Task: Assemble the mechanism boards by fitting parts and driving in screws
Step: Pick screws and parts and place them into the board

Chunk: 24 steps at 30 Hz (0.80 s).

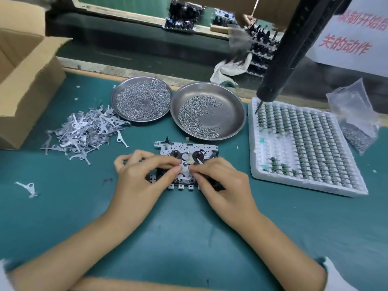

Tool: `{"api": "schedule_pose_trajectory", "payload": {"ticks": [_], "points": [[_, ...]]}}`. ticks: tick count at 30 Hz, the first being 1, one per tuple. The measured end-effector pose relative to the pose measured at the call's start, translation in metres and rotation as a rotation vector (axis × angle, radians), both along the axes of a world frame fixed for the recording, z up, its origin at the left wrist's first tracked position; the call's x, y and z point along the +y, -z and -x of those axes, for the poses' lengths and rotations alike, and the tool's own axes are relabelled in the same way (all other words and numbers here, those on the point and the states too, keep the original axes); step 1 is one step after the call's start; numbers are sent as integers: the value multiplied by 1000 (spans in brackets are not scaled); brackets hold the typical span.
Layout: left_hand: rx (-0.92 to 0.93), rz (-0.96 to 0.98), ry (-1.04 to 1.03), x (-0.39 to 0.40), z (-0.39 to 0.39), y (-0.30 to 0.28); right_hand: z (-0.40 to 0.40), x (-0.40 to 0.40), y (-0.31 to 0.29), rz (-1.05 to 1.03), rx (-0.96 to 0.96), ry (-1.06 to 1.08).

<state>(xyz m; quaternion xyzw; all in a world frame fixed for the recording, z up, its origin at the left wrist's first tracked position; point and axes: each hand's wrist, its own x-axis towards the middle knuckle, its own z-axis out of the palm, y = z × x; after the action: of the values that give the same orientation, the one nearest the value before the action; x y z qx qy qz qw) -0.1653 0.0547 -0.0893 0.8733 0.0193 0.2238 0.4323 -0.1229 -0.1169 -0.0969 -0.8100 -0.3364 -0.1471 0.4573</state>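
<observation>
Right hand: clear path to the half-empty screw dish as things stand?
Probably yes. The screw dish lies just beyond the mechanism board, with nothing between them. But the right hand is pinching a small metal part with the left hand.

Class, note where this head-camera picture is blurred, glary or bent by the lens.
Head view: the screwdriver hanging top right is smeared; the two steel dishes carry soft glare; table edge and cardboard box bow with wide-angle distortion; the hands are fairly sharp; light is even, shadows faint.
</observation>
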Motion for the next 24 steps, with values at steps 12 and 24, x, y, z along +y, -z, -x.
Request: {"api": "schedule_pose_trajectory", "payload": {"ticks": [12,24], "points": [[59,35,71,2,-1,-4,0,-4,6,85,-62,-51],[108,11,193,-5,-9,-8,-4,-11,1,26,28,-30]]}}
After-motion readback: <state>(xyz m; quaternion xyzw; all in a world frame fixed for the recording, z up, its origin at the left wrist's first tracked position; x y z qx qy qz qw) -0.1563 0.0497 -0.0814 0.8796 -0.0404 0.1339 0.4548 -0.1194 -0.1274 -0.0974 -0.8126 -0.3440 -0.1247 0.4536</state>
